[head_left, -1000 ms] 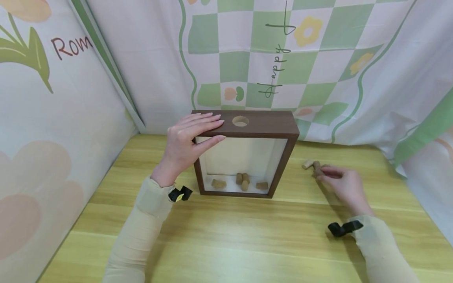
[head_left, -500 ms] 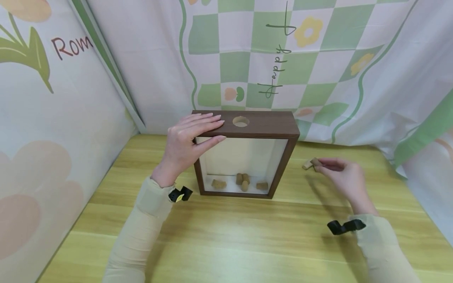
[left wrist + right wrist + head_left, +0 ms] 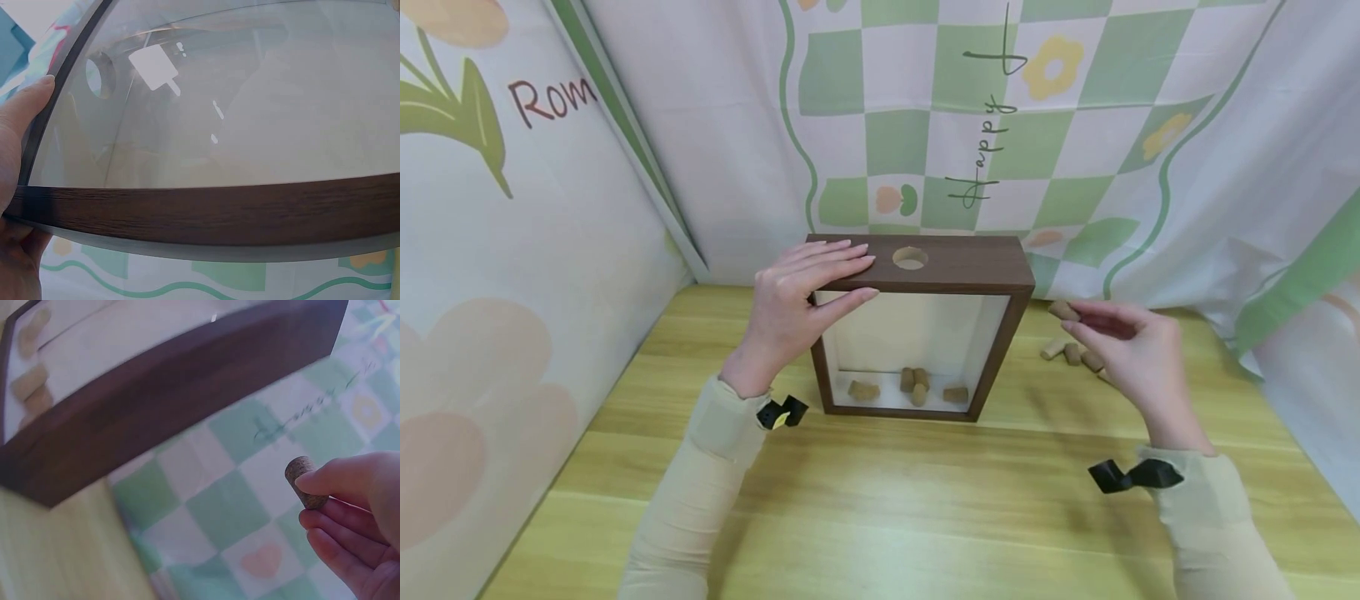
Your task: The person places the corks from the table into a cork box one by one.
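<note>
A dark brown wooden box frame (image 3: 966, 260) with a clear front stands upright on the table, a round hole (image 3: 911, 258) in its top. My left hand (image 3: 797, 292) lies over its top left corner, fingers on the top and thumb along the front edge. Inside, several corks (image 3: 917, 385) lie on the white floor of the box. My right hand (image 3: 1138, 358) pinches a cork (image 3: 306, 481) between thumb and fingers, raised to the right of the box. Below that hand, several more corks (image 3: 1072, 354) lie on the table, some partly hidden by it.
The wood-grain table (image 3: 880, 508) runs up to a white curtain with a green checkered print (image 3: 895, 142) just behind the box. A printed cloth wall (image 3: 550, 250) bounds the left side.
My right hand has picked a cork out of the pile on the table and lifted it up, uncovering several corks below. The left hand and the box have stayed still.
</note>
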Action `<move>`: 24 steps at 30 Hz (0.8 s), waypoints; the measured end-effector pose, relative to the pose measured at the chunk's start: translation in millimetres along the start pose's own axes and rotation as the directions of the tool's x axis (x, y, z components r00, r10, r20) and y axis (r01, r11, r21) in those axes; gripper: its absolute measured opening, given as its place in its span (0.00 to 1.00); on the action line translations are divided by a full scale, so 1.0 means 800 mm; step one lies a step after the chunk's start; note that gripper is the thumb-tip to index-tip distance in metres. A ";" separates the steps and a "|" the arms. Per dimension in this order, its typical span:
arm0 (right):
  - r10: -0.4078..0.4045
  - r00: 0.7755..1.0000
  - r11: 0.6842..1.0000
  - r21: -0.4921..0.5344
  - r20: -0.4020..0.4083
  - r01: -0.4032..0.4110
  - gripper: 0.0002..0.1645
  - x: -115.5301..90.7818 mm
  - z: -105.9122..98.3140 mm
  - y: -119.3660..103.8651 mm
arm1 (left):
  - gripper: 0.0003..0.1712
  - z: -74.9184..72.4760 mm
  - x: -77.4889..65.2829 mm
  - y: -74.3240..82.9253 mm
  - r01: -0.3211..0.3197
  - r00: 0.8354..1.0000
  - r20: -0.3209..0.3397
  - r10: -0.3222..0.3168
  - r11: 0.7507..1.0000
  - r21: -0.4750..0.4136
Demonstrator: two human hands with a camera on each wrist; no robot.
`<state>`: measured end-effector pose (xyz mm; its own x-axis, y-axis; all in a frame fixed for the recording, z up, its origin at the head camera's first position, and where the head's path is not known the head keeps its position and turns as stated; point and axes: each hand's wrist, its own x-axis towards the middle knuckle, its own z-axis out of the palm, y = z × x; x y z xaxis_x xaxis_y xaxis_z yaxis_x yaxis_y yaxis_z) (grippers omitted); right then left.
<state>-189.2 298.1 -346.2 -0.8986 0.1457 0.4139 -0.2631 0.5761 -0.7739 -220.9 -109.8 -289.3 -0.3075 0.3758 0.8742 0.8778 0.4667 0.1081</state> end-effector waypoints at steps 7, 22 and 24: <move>-0.084 0.996 0.993 0.084 -0.039 0.087 0.19 0.001 0.000 -0.037 | 0.22 0.000 0.000 0.000 0.000 1.000 0.003 0.000 1.000 -0.001; -0.210 0.951 0.832 0.469 -0.227 0.296 0.15 0.001 0.004 -0.141 | 0.21 0.000 0.000 0.001 -0.006 1.000 -0.004 0.006 1.000 -0.001; -0.256 0.939 0.801 0.494 -0.228 0.338 0.15 0.000 0.008 -0.156 | 0.21 0.000 0.000 0.001 -0.006 1.000 -0.006 0.006 1.000 -0.004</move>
<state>-158.4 221.3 -252.5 -0.6967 0.1733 0.6961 -0.6880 0.1133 -0.7168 -220.2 -109.5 -288.9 -0.2997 0.3739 0.8777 0.8812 0.4610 0.1045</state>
